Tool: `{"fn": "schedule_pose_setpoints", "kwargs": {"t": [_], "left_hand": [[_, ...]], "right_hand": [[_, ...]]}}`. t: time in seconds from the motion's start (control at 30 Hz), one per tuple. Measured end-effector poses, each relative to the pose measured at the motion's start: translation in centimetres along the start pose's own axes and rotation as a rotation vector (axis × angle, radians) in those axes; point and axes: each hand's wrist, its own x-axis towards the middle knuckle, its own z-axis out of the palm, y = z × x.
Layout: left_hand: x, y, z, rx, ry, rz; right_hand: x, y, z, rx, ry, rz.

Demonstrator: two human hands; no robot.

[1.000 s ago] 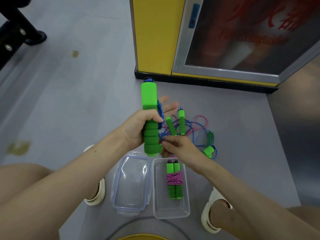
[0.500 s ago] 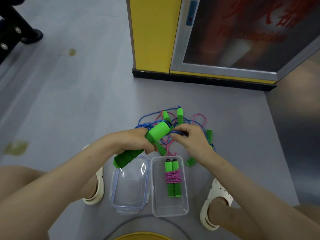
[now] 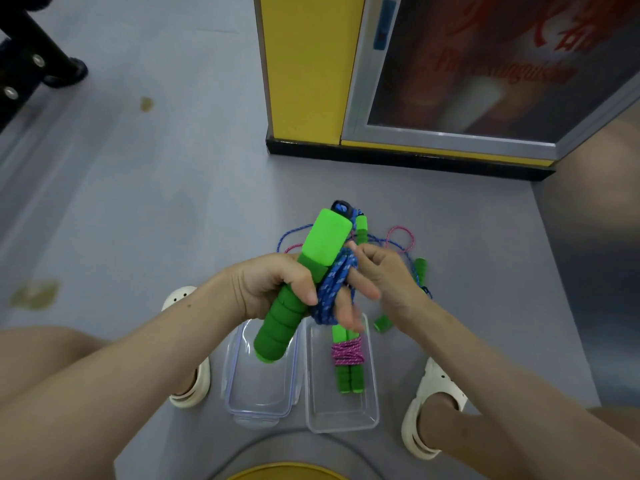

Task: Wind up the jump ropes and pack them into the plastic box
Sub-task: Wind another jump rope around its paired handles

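The left hand (image 3: 273,285) grips the green foam handle (image 3: 311,268) of a jump rope, fingers curled round its middle. The handle is tilted, with its black end cap (image 3: 341,206) pointing up and away and its ribbed lower end over the lid (image 3: 260,396). Whether one or two handles are in this grip cannot be told. A bundle of blue cord (image 3: 329,296) lies against the right side of the handle. The right hand (image 3: 381,282) holds this cord, with two fingers passed through the loops and the thumb and forefinger pinched near its upper part. The clear plastic box (image 3: 341,419) stands on the grey floor (image 3: 138,209) below the hands, just beside the lid, between two white clogs (image 3: 429,403). In the box lies a wound jump rope (image 3: 347,358), its two green handles side by side and bound with pink cord. Beyond the hands, loose blue and pink cords (image 3: 401,233) and further green handles (image 3: 420,268) lie tangled on the floor, near a yellow cabinet (image 3: 304,81).
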Motion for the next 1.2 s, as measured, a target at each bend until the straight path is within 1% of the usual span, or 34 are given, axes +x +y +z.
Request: {"fn": "schedule_pose_setpoints", "kwargs": {"t": [0.07,0.13,0.2,0.27,0.3,0.37,0.4,0.43,0.53,0.6,0.67,0.7,0.77,0.83,0.9,0.93,1.03,1.13,1.2], "left_hand": [[0.6,0.0,0.0,-0.113,-0.006,0.088],[1.3,0.1,0.2,-0.184,-0.004,0.179],[1.8,0.5,0.3,-0.263,0.062,0.232],[2.1,1.0,0.7,-0.239,0.175,0.269],[2.3,1.1,0.8,-0.18,0.279,0.274],[2.5,1.2,0.7,-0.014,0.562,0.26],[2.6,1.3,0.7,0.089,0.675,0.243],[2.7,1.3,0.8,0.194,0.753,0.21],[2.7,1.1,0.7,0.522,0.871,0.023],[2.5,0.7,0.0,0.82,0.909,-0.108],[2.6,0.2,-0.5,1.043,0.846,-0.176],[2.6,0.0,-0.9,1.085,0.828,-0.22],[2.5,-0.1,-1.1,1.097,0.847,-0.343],[2.2,0.1,-1.2,1.035,0.852,-0.445],[1.9,0.3,-1.6,0.844,0.791,-0.474],[1.7,0.4,-1.6,0.724,0.727,-0.475],[1.2,0.5,-1.5,0.456,0.5,-0.393],[0.5,1.1,-1.1,0.324,0.261,-0.226],[0.2,1.3,-0.9,0.271,0.17,-0.105]], "right_hand": [[-0.5,-0.3,0.7,0.048,-0.117,0.034],[-0.9,-0.2,1.0,-0.023,-0.147,0.028],[-1.1,0.1,1.3,-0.071,-0.147,0.07],[-1.0,0.7,1.3,-0.077,-0.17,0.138],[-1.0,0.8,1.3,-0.085,-0.18,0.155],[-0.8,1.0,1.0,-0.099,-0.189,0.16],[-0.8,1.0,0.8,-0.119,-0.191,0.145],[-0.8,1.0,0.7,-0.158,-0.191,0.122],[-0.3,1.3,0.2,-0.303,-0.137,0.066],[0.1,1.3,-0.1,-0.368,-0.088,0.006],[0.3,1.2,-0.4,-0.364,-0.069,-0.036],[0.3,1.2,-0.5,-0.353,-0.066,-0.044],[0.3,1.0,-0.8,-0.354,-0.049,-0.063],[0.3,0.8,-0.9,-0.39,-0.017,-0.093],[0.5,0.6,-1.1,-0.412,0.035,-0.127],[0.6,0.4,-1.2,-0.401,0.054,-0.139],[0.5,-0.1,-1.4,-0.348,0.075,-0.181],[0.4,-0.4,-1.2,-0.278,0.053,-0.177],[0.3,-0.6,-1.1,-0.183,0.043,-0.159]]}}
